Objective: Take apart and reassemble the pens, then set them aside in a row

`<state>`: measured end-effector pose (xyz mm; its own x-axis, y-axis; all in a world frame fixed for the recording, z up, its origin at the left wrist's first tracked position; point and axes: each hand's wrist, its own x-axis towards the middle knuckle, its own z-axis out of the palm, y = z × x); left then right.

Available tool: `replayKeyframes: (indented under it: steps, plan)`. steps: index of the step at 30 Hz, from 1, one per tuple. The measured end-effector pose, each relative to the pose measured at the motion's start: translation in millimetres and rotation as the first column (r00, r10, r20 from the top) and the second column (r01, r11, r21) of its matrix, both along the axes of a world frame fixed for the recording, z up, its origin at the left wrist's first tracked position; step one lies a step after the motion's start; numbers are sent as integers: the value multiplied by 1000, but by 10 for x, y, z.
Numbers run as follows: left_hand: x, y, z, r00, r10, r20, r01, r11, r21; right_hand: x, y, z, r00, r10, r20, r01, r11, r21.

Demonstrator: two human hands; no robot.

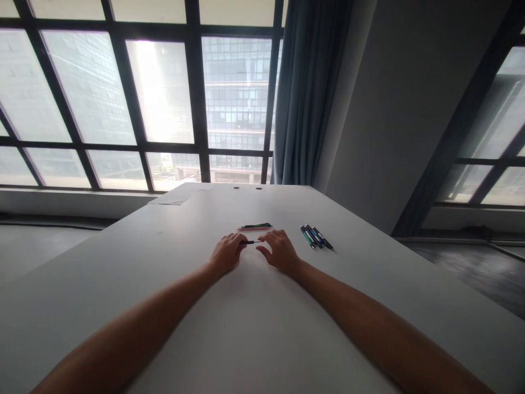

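Both my arms reach out over a white table (172,284). My left hand (227,253) is closed, its fingertips pinching one end of a small dark pen (250,242). My right hand (279,250) is curled, with thumb and fingers at the pen's other end. Just beyond the hands lie a green pen and a red pen (255,226) side by side. To the right of my right hand lies a bunch of several dark and blue pens (315,236).
A sheet of paper (180,195) lies at the table's far left corner, and two small round holes (247,188) are near the far edge. Large windows, a blue curtain (307,93) and a grey wall stand behind the table.
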<state>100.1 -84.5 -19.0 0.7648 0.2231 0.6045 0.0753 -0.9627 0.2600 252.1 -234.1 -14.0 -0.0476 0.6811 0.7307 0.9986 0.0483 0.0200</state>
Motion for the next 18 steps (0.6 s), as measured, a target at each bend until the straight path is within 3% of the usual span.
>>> replayKeyframes:
  steps: [9,18]
  plan:
    - [1,3,-17,999,-29,17,28,999,21,-1,-46,40,1000,-12,13,13,999,-50]
    - [0,-3,-11,994,-110,6,110,994,4,2,-50,44,999,-14,35,14,1000,-19]
